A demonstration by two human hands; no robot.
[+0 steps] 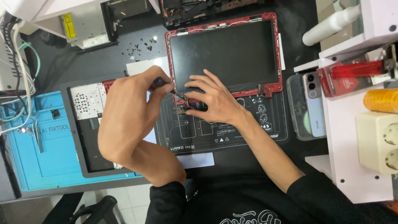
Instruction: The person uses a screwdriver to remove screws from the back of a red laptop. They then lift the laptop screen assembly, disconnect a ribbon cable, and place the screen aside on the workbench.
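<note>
Black worktop (103, 54) fills most of the frame, with pale floor tiles showing along the lower left edge.

At the upper centre lies a laptop display panel (226, 52), dark screen in a red frame, flat on the worktop. Its lower edge overlaps a black repair mat (232, 130) printed with white outlines.

At the left, a blue work mat (45, 161) carries a dark laptop base tray (85, 137), which sits partly under the left forearm. A white shelf unit (352, 166) occupies the right edge and holds a cream power socket block (379, 141), a yellow roll (381, 99) and a red box (352, 76). Beside the shelf, a clear tray (296, 108) holds a smartphone (314, 103), camera side up. A white bottle (329, 25) lies at the upper right. A grey metal drive unit (85, 25) sits at the upper left, with loose cables (20, 83) running down the left edge and small black screws (139, 45) scattered near it.

The left hand (128, 116) is closed around a dark screwdriver (163, 84), its tip at the lower left hinge corner of the display panel. This hand blocks much of the base tray from view.

The right hand (211, 99) rests with fingers spread, fingertips pressing on the panel's lower edge and hinge (182, 101); it grips nothing.
</note>
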